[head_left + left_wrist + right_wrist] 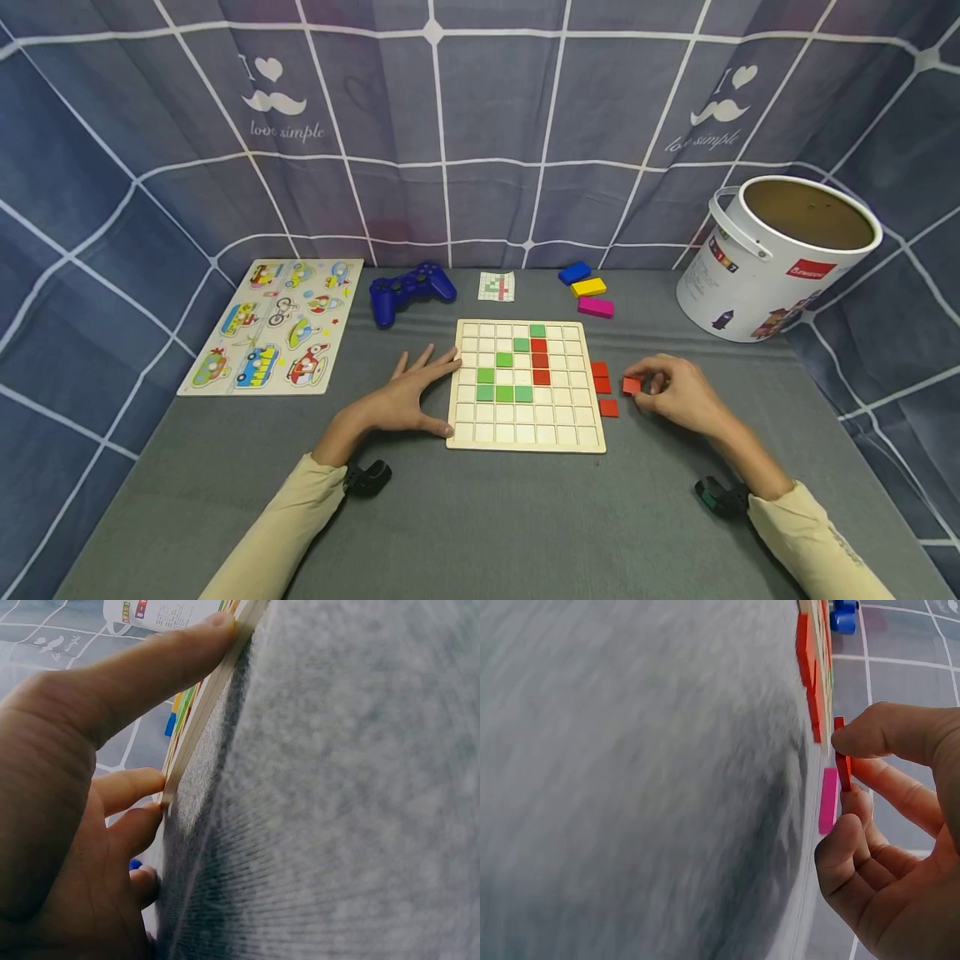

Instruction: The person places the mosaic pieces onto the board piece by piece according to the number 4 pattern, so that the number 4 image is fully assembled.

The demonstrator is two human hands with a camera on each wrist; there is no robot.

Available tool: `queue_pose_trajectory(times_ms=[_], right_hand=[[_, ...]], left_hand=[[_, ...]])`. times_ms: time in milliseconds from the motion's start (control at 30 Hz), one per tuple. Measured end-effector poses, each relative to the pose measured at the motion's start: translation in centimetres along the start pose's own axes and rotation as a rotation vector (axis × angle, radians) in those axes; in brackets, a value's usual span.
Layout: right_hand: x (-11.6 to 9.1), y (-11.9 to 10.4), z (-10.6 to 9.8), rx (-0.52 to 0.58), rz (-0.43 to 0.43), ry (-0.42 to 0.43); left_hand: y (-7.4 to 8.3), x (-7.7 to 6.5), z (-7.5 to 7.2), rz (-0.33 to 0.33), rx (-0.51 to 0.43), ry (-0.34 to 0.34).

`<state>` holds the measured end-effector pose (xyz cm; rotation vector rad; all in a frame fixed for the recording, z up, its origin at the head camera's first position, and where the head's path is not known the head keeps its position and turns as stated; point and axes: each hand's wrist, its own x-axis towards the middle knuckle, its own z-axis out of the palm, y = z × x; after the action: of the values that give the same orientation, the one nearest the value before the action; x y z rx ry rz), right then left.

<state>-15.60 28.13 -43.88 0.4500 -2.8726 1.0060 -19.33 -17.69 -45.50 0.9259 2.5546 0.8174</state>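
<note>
A wooden grid board (465,433) lies mid-table, with green tiles (504,360) in a slanting line and a row, and a column of red tiles (540,360). My left hand (405,400) is spread at the board's left edge; in the left wrist view its thumb (165,664) and fingertips touch that edge. My right hand (678,396) pinches a red square tile (844,761) between thumb and fingers, right of the board. Between that hand and the board, several loose red tiles (608,408) lie along the right edge.
Behind the board are a small pattern card (487,287) and blue, yellow and magenta blocks (596,307). A blue game controller (412,289) and a picture puzzle board (281,321) lie to the left. A white bucket (738,287) stands at the back right.
</note>
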Motion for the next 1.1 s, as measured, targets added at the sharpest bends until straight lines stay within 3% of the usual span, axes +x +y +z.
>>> queue_pose_trajectory(times_ms=[433,700,1100], right_hand=[[2.0,-2.6,2.6,0.097,-0.073,-0.018],[2.8,-4.1,4.2,0.128,-0.120,-0.070],[3.3,-5.3,5.8,0.139,-0.190,-0.075]], left_hand=[[0.2,0.0,0.1,0.003,0.000,-0.005],[0.3,-0.1,0.1,0.014,-0.002,-0.004],[0.3,0.0,0.0,-0.003,-0.004,-0.004]])
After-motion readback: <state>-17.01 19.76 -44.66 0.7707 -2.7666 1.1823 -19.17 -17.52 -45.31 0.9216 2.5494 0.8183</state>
